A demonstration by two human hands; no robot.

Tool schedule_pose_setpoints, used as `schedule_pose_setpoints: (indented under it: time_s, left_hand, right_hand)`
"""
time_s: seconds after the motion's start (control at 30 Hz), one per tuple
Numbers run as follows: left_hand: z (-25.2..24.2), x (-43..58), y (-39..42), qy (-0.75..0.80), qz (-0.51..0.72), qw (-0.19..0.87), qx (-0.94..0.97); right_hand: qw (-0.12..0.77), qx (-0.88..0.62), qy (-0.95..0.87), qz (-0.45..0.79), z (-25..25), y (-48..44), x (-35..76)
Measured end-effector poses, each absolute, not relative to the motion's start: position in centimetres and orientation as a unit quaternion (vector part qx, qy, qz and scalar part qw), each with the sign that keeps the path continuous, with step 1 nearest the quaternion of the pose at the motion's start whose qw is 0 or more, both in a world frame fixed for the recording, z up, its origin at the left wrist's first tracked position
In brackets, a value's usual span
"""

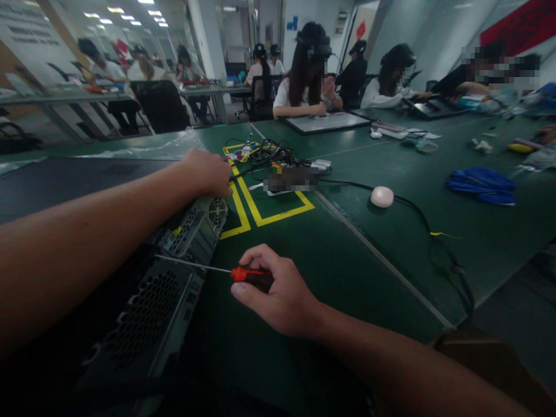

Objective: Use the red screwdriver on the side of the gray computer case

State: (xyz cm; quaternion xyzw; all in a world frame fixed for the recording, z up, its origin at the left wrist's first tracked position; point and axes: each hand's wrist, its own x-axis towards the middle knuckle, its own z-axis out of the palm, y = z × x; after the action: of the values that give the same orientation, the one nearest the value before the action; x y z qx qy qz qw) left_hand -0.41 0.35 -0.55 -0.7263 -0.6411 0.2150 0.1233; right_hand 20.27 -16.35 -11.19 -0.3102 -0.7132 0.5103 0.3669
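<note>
A dark computer case (pixel 93 184) lies at the left, its rear panel with vents and ports facing right. My left hand (pixel 208 172) is on the far rear corner of this case, its curled fingers gripping the edge and partly hidden. In my right hand (pixel 278 289) is a screwdriver (pixel 249 278) with a red and black handle. Its long metal shaft points left across the rear panel, and the tip reaches the panel near a honeycomb vent. Whether the tip sits in a screw is too dim to tell.
Beyond the case, tangled cables (pixel 271 155) lie by yellow tape lines (pixel 282 218). A pale rounded object (pixel 382 197) rests beside a black cable (pixel 417 208). Farther right is a blue bundle (pixel 481 185). Several people work across the green table (pixel 373 255).
</note>
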Motion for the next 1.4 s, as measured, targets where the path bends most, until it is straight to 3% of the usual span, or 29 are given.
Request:
schedule_pose_setpoints:
  time_s: [0.47, 0.97, 1.4]
  left_hand:
    - [-1.0, -1.0, 1.0, -0.649, 0.18, 0.112, -0.731]
    - [-0.4, -0.2, 0.3, -0.635, 0.233, 0.14, -0.724]
    - [-0.8, -0.8, 0.9, -0.653, 0.183, 0.093, -0.729]
  right_hand:
    - [0.377, -0.302, -0.73, 0.483, -11.2, -16.3, 20.4]
    - [0.375, -0.302, -0.727, 0.49, -11.2, -16.2, 20.5]
    - [0.371, -0.31, -0.727, 0.487, -11.2, -16.2, 20.4]
